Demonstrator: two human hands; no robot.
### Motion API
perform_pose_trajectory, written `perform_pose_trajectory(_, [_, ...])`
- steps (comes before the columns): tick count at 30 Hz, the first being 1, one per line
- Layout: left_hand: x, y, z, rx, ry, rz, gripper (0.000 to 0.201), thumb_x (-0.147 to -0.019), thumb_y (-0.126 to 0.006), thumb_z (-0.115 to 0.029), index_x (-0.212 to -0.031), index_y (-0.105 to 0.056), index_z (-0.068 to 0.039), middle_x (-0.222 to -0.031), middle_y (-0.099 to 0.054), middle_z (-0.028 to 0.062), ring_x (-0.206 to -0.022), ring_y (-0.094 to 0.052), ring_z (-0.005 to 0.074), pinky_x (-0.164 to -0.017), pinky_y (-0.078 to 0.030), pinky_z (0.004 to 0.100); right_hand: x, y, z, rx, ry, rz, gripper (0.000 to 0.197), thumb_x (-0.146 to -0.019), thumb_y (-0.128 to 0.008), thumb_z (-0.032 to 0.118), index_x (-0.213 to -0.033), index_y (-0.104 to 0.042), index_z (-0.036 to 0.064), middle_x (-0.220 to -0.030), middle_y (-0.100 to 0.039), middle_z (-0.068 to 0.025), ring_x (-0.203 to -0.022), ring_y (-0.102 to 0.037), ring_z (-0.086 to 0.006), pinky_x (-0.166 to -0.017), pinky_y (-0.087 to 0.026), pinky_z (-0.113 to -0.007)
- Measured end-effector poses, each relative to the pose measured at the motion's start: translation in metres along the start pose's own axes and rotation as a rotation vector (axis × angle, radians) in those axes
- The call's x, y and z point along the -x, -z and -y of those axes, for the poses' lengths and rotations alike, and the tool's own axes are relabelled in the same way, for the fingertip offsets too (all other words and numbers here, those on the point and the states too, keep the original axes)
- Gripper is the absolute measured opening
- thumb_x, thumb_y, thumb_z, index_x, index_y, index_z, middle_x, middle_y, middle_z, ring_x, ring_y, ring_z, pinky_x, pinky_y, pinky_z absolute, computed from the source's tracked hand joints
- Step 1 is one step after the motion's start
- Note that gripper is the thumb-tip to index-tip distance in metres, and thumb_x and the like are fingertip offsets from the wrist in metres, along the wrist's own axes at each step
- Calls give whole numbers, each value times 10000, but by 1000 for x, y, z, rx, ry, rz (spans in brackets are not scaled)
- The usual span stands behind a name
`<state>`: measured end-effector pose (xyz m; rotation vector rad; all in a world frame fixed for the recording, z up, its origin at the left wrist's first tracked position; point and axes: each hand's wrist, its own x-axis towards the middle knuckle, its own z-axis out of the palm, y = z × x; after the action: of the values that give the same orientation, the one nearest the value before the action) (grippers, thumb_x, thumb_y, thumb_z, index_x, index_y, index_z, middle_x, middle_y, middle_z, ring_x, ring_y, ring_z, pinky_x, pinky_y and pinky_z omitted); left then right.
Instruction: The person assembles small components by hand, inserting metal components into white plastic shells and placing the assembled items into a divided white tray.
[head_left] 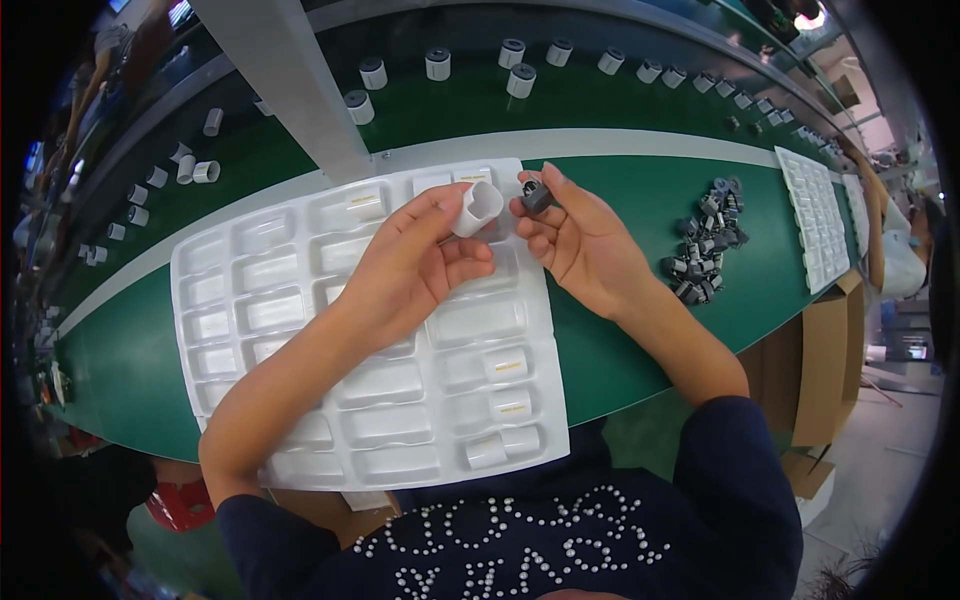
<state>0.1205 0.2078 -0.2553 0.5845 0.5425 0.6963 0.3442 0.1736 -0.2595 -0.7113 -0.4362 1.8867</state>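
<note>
While the left hand (425,240) pinches a white cylinder (480,208) at its left side, the cylinder sits in the upper centre of the frame, tilted, with its hollow mouth in view. Thumb and forefinger are drawn in on the wall; the remaining fingers are loosely curled and appear to hold nothing. Just to the right, and apart from it, the right hand (585,235) holds a small dark part (536,195) between its fingertips, its grip nearly closed.

Judged by its thin wall, the cylinder is probably light, fairly stiff plastic, smooth enough to slip; a gentle hold around the outside is advisable, since a hard squeeze could deform the rim. The dark part looks compact and rigid, best taken by its sides.

Beneath the left forearm lies a white compartmented tray (556,425), with white pieces (505,364) in some lower-right pockets. It rests on a green tabletop (620,370). Right of centre is a pile of dark parts (705,240). Further cylinders (437,64) stand along the green surface at the top of the frame.
</note>
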Motion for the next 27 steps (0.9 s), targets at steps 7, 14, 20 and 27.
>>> perform_pose_trajectory(7, [-4, -3, 1, 0, 56, 18, 336, -1014, -546, -283, -1244, -536, -38, -1086, -621, 120, -861, -636, 175, -799, -555, 325, 3, -6, 3, 203, 136, -48, 323, -1027, -499, 178, -1291, -553, 0, -1181, -641, -138, -980, -639, -144, -837, -531, -242])
perform_pose_trajectory(14, [-2, -4, 3, -64, 80, 2, 299, -1002, -574, -304, -1136, -593, -38, -946, -630, 69, -797, -591, 129, -715, -513, 278, 10, -11, -3, 852, 639, 70, 525, -829, -700, -46, -1317, -506, -24, -1196, -632, -147, -1076, -631, -189, -864, -506, -274])
perform_pose_trajectory(20, [-1, -7, 5, -127, 45, -3, 284, -990, -599, -294, -1101, -618, -34, -898, -629, 47, -762, -582, 111, -702, -508, 258, 15, -8, 0, 1236, 816, 149, 581, -746, -776, -56, -1271, -529, -20, -1150, -684, -160, -1066, -660, -209, -906, -501, -298])
perform_pose_trajectory(27, [0, -5, 7, -160, 44, 50, 337, -1017, -548, -270, -1203, -602, 5, -950, -644, 71, -801, -611, 123, -726, -520, 250, 18, -17, 3, 1477, 896, 114, 561, -731, -808, 42, -1242, -579, 13, -1093, -726, -87, -1015, -687, -204, -938, -493, -319])
